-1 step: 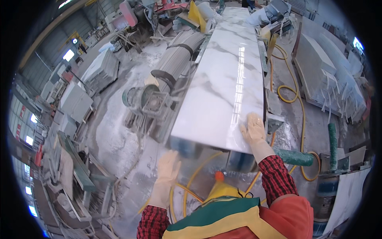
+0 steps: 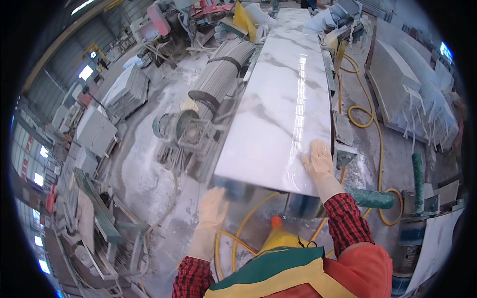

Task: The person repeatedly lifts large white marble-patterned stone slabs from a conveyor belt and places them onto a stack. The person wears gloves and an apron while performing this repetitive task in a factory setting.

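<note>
White stone with grey veins makes up the long slab (image 2: pixel 285 99), which runs away from the person and shines where the light hits it. The right hand (image 2: pixel 318 160), in a pale glove, lies flat on top of the slab at its near right corner, fingers spread apart and not gripping anything. The left hand (image 2: pixel 213 208), also gloved, is just below the slab's near left corner, fingers open and held loosely together; whether it touches the near edge cannot be told. Both sleeves are red and black checked. Left of the slab sits a dusty grey machine (image 2: pixel 186 131) with a round part, and beyond it a ribbed grey roll (image 2: pixel 221 74) lies along the slab's side. Right of the slab a yellow hose (image 2: pixel 370 121) curls over the dusty floor (image 2: pixel 144 174). More pale slabs (image 2: pixel 397 84) lean further right of it.
</note>
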{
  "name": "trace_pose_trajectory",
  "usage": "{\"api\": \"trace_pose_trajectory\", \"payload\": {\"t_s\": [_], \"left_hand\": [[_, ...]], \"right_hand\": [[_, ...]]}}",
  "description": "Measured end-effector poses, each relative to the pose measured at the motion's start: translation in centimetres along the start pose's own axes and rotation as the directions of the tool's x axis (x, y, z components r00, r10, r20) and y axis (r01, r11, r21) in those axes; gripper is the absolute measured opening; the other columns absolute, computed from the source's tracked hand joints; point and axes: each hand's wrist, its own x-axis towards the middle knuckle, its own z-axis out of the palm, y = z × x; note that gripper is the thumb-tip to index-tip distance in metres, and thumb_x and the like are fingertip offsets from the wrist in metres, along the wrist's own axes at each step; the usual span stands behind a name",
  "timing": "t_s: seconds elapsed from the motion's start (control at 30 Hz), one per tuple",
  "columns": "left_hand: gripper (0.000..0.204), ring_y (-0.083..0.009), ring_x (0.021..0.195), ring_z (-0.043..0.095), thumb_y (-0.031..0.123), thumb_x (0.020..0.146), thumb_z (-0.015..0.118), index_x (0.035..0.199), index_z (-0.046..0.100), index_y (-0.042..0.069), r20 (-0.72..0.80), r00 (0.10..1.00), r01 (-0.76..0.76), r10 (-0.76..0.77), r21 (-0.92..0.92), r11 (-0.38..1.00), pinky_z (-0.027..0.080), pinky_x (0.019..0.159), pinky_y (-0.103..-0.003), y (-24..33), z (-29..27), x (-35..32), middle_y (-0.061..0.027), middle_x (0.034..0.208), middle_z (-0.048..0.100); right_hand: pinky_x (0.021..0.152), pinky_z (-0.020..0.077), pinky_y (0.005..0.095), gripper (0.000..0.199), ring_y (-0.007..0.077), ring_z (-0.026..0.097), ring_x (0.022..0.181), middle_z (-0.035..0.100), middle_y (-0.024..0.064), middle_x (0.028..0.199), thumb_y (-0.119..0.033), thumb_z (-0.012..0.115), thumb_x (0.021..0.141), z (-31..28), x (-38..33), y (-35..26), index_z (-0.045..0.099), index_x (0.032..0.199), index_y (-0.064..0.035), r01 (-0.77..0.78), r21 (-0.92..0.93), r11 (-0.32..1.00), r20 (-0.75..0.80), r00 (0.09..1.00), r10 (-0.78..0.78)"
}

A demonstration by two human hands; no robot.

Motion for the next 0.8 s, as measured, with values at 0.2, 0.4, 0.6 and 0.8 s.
{"api": "trace_pose_trajectory", "payload": {"t_s": [0.2, 0.4, 0.6, 0.8], "left_hand": [[0.062, -0.0467, 0.146, 0.042, 0.026, 0.097, 0.069, 0.154, 0.051, 0.007, 0.209, 0.976, -0.057, 0.061, -0.026, 0.998, 0.030, 0.123, -0.053, 0.7, 1.3, 13.4, -0.0263, 0.157, 0.048], [0.061, -0.0451, 0.149, 0.039, 0.029, 0.100, 0.064, 0.155, 0.049, 0.008, 0.211, 0.970, -0.141, 0.121, 0.081, 0.987, 0.026, 0.125, -0.054, -1.6, 6.0, 19.8, -0.0249, 0.162, 0.043], [0.058, -0.0490, 0.143, 0.043, 0.026, 0.096, 0.065, 0.149, 0.054, 0.004, 0.173, 0.973, -0.155, 0.151, 0.008, 0.988, 0.031, 0.121, -0.057, -1.6, 6.7, 21.4, -0.0283, 0.153, 0.050], [0.060, -0.0495, 0.141, 0.044, 0.025, 0.093, 0.066, 0.147, 0.055, 0.003, 0.143, 0.976, -0.165, 0.167, -0.027, 0.986, 0.032, 0.120, -0.058, -2.4, 6.7, 20.5, -0.0286, 0.150, 0.052]], "right_hand": [[0.130, 0.0216, 0.0440, 0.069, 0.0341, 0.035, 0.154, 0.043, 0.0221, 0.163, -0.045, 0.052, 0.102, 2.8, 11.0, 4.0, 0.044, 0.153, 0.0004, -0.038, -0.027, 0.999, -0.044, 0.998, 0.037], [0.129, 0.0217, 0.0440, 0.067, 0.0293, 0.034, 0.155, 0.043, 0.0172, 0.163, -0.044, 0.051, 0.103, 1.5, 19.0, 4.8, 0.043, 0.155, -0.0022, -0.152, -0.058, 0.987, 0.041, 0.987, 0.155], [0.127, 0.0242, 0.0435, 0.065, 0.0270, 0.037, 0.151, 0.047, 0.0158, 0.159, -0.045, 0.051, 0.103, 2.8, 22.4, 6.9, 0.045, 0.153, -0.0040, -0.181, -0.099, 0.978, -0.129, 0.977, 0.168], [0.127, 0.0242, 0.0400, 0.065, 0.0282, 0.037, 0.152, 0.047, 0.0166, 0.159, -0.046, 0.052, 0.102, 2.1, 22.0, 6.2, 0.047, 0.150, -0.0020, -0.218, -0.062, 0.974, -0.134, 0.969, 0.209]]}}
